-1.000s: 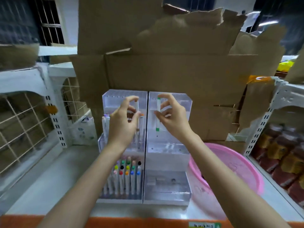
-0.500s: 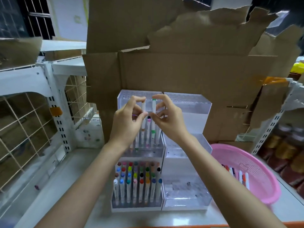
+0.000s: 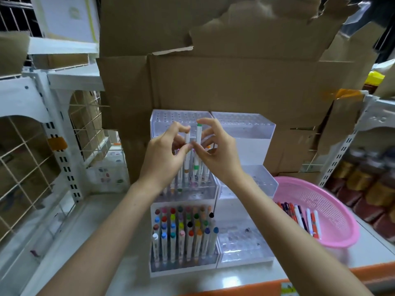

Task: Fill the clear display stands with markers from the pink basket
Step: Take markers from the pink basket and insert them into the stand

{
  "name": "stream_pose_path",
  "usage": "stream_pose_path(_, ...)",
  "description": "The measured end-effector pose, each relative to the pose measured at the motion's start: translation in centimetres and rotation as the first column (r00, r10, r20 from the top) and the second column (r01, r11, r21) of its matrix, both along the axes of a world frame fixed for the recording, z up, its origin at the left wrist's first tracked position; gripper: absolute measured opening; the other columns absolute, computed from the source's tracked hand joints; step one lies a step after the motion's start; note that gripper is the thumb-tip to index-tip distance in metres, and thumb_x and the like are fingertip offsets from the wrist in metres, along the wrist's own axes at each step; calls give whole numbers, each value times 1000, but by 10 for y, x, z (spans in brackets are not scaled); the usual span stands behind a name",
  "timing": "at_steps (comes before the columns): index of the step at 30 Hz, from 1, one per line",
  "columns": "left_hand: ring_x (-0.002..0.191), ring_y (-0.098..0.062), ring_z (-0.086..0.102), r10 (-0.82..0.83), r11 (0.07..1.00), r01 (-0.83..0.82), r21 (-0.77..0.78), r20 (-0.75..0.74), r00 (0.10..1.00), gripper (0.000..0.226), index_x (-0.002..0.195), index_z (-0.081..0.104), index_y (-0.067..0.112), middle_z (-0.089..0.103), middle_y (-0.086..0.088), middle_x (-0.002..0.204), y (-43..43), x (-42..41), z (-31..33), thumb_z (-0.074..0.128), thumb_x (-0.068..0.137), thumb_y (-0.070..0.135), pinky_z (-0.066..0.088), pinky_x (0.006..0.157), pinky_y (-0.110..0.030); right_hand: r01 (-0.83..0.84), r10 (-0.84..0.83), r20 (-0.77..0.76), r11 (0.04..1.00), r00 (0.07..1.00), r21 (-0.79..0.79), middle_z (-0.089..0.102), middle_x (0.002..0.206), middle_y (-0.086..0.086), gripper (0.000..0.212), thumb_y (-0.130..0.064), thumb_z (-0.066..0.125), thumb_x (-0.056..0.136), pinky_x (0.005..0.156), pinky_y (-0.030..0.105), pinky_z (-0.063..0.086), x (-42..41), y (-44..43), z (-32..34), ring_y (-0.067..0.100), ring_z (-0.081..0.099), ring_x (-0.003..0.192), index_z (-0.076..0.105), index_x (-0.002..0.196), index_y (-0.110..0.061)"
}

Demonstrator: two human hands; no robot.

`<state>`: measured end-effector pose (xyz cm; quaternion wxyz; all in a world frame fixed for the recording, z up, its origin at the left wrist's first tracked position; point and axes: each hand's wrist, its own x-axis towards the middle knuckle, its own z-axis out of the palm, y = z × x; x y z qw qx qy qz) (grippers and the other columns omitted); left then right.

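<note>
Left hand [image 3: 164, 159] pinches a white marker with an orange-brown band [image 3: 187, 154], thumb and fingertips closed on the barrel. Right hand [image 3: 215, 154] does the same with a white marker with a green cap and band [image 3: 198, 146]. Both markers stand upright over the middle tier of the left clear stand [image 3: 183, 193]: stepped acrylic, glossy, drilled with rows of round holes. Its front tier is packed with white-barrelled markers, coloured caps up. Right clear stand [image 3: 245, 242], touching it, looks bare apart from a few dark specks. Pink basket [image 3: 333, 212], perforated plastic and round-rimmed, sits just right with loose markers lying flat. Torn corrugated cardboard [image 3: 224, 82] behind. Versus 0.5 s ago: hands and markers in nearly the same pose; the view has dipped slightly.
</note>
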<state>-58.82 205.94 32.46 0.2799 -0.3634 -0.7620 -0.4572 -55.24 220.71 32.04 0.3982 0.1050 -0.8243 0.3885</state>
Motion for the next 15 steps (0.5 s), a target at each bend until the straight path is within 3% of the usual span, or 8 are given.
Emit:
stream_pose_path(4, 71, -5, 62, 12, 1000, -12, -5, 15, 1000, 31, 111, 59, 15, 66, 3, 78, -3, -1, -2, 72, 83, 13, 43, 66, -3, 22, -21, -20, 999, 1000, 36, 55, 79, 0, 41, -3, 72, 82, 54, 15, 44, 0, -5, -6, 15, 57, 67, 55, 118, -14)
stream_pose_path(15, 71, -8, 63, 19, 1000, -19, -18, 13, 1000, 28, 107, 60, 16, 66, 1, 76, -2, -1, -10, 73, 82, 13, 42, 64, -9, 99, -86, -139, 991, 987, 91, 59, 85, 4, 43, -2, 70, 83, 64, 8, 45, 2, -5, -25, 10, 59, 79, 54, 122, -8)
